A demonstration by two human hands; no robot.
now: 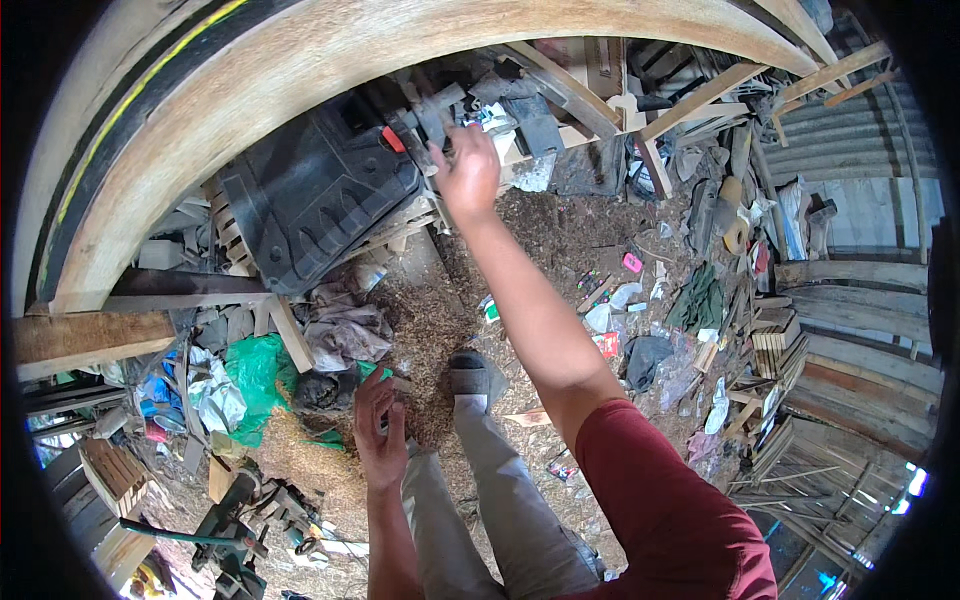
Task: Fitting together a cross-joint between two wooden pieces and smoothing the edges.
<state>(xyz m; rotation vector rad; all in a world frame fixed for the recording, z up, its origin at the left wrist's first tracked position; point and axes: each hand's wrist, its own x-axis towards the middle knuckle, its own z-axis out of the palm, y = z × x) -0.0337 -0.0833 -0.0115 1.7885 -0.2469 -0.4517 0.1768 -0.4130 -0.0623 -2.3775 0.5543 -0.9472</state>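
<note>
My right hand (468, 178) reaches far forward, over the right edge of a black plastic tool case (320, 190) with a red latch (393, 139). Motion smears its fingers, so I cannot make out whether they grip anything. Just beyond them lies a blurred jumble of grey tool-like pieces (432, 112). Lower down, my left hand (380, 435) hangs above the littered ground, fingers loosely curled and thumb apart, with nothing visible between them. Close to its fingertips are a dark bundle (325, 390) and a green plastic bag (255, 385).
A large curved wooden beam (330, 70) arches across the front. Wood shavings (430, 330) and scraps cover the ground around my shoe (470, 378). A dark metal machine (235, 530) stands lower left. Stacked wood pieces (775, 335) and a slatted wall (860, 340) are at right.
</note>
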